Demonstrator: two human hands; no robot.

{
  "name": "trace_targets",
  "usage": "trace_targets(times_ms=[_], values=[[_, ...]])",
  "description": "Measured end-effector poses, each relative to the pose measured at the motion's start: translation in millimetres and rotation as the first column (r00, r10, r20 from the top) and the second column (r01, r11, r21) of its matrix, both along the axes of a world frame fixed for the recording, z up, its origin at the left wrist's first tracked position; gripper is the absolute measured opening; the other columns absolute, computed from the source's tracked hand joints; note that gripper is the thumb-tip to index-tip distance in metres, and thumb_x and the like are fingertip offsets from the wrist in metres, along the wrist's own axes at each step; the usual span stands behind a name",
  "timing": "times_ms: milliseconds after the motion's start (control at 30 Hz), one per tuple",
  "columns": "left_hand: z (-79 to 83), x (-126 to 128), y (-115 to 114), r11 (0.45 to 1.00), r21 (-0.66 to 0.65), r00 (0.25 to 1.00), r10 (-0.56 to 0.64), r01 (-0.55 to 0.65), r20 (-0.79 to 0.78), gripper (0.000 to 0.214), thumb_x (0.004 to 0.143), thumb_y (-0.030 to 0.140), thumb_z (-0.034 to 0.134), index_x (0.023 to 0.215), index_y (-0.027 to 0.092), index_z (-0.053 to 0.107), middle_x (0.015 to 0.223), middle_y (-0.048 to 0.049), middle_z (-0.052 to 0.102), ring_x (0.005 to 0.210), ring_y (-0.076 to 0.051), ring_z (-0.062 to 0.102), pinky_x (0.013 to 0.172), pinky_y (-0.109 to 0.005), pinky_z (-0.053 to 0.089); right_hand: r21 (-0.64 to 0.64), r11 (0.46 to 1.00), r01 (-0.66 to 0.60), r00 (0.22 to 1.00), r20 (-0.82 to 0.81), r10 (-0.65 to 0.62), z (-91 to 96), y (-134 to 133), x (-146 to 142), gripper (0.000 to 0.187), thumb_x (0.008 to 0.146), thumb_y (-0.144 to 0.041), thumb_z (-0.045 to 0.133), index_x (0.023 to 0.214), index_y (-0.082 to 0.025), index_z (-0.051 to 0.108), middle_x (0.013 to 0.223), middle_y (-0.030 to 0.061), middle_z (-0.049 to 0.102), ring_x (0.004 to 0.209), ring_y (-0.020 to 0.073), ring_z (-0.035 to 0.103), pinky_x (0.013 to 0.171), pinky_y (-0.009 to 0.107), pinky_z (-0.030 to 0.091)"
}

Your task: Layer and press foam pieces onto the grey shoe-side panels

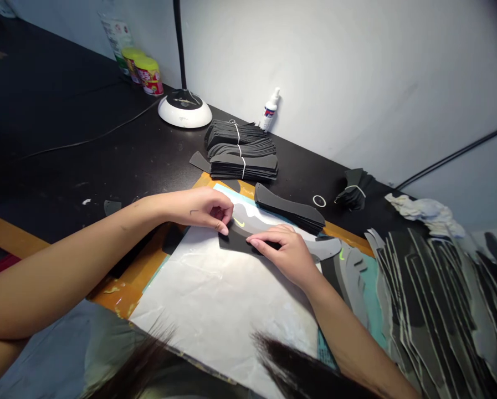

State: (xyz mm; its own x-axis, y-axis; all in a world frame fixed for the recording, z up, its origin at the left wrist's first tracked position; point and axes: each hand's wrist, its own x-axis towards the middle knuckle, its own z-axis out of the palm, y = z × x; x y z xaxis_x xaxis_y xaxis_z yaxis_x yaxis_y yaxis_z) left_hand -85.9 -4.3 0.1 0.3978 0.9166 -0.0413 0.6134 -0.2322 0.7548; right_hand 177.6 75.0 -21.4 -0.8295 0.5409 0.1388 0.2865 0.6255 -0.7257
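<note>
A grey and black shoe upper piece (236, 242) with a small yellow-green tick mark lies on a white paper sheet (215, 288). My left hand (213, 210) is at its left end, fingers curled and thumb tip against them by the mark. From the right, my right hand (287, 252) pinches thumb and forefinger together at the piece's middle, over the black part. Just beyond lies a stack of dark curved pieces (290, 208). More grey upper pieces (350, 271) with a similar mark sit to the right of my right hand.
Banded bundles of dark pieces (244, 166) stand behind the paper, near a white spray bottle (270, 111) and a lamp base (185, 111). A large pile of cut pieces (435, 299) fills the right side. A crumpled white cloth (431, 213) lies behind it.
</note>
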Motion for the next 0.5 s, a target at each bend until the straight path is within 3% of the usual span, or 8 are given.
trace_targets(times_ms=[133, 333, 500], values=[[-0.2, 4.3, -0.4, 0.995, 0.082, 0.998, -0.059, 0.062, -0.031, 0.020, 0.086, 0.036, 0.080, 0.079, 0.018, 0.075, 0.074, -0.0018, 0.057, 0.077, -0.016, 0.052, 0.070, -0.024, 0.039, 0.004, 1.000, 0.000, 1.000, -0.009, 0.000, -0.5, -0.1, 0.3, 0.014, 0.092, -0.022, 0.074, 0.086, -0.031, 0.083, 0.091, -0.0025, 0.082, 0.087, 0.0211, 0.074, 0.091, 0.038, 0.048], [1.2, 9.3, -3.9, 0.998, 0.002, 0.996, -0.068, 0.068, -0.051, 0.015, 0.090, 0.034, 0.076, 0.085, 0.019, 0.075, 0.072, -0.0010, 0.059, 0.069, -0.015, 0.052, 0.063, -0.024, 0.037, -0.010, 1.000, -0.001, 1.000, -0.023, 0.001, 0.6, -0.5, 0.1, 0.015, 0.091, -0.020, 0.076, 0.085, -0.031, 0.083, 0.088, -0.0035, 0.082, 0.084, 0.0196, 0.073, 0.090, 0.037, 0.048], [0.3, 10.8, -5.1, 0.994, 0.002, 0.991, -0.110, 0.110, -0.079, 0.009, 0.091, 0.028, 0.074, 0.087, 0.020, 0.075, 0.072, -0.0011, 0.059, 0.071, -0.016, 0.053, 0.066, -0.023, 0.038, -0.040, 0.999, 0.005, 1.000, -0.021, -0.005, 2.1, 0.3, -1.2, 0.016, 0.091, -0.019, 0.076, 0.083, -0.031, 0.083, 0.083, -0.0041, 0.081, 0.079, 0.0182, 0.071, 0.091, 0.036, 0.048]])
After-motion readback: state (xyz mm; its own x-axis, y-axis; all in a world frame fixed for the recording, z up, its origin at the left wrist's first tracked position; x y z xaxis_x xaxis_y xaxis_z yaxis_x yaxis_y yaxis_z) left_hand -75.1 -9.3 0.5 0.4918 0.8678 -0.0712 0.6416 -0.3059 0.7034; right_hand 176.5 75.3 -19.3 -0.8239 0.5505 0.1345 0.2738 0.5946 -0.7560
